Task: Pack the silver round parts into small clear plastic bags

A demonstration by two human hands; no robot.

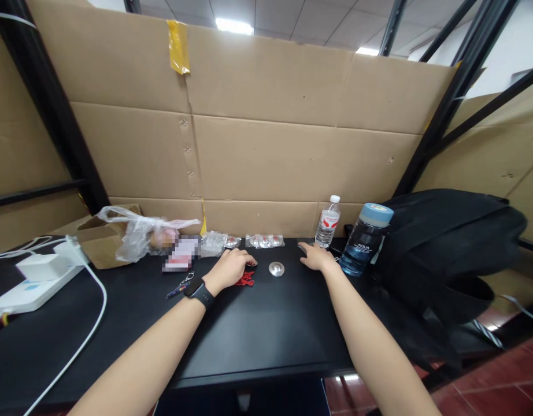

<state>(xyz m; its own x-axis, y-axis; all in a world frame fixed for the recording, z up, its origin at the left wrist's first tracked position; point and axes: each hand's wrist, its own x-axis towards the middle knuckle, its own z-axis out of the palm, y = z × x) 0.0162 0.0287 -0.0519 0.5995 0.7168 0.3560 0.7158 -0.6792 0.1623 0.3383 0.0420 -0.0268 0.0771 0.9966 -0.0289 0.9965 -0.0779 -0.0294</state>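
My left hand (230,268), with a dark watch (199,293) on its wrist, is closed with curled fingers at the table's middle. A small shiny disc (251,264) shows at its fingertips, mostly covered by them. Just below those fingers lies a tangle of red cord (246,279). Between the two hands a round silver disc (276,268) with a raised centre rests flat on the black table (266,335), touched by neither. To the right of it my right hand (317,257) reaches low over the tabletop, fingers stretched and nothing in them.
Clear packets with discs (264,241) line the cardboard wall (258,156). A water bottle (328,223), a blue-lidded bottle (365,240) and a black backpack (440,254) stand right. On the left are keys (180,285), a plastic bag (139,237) and a power strip (36,286).
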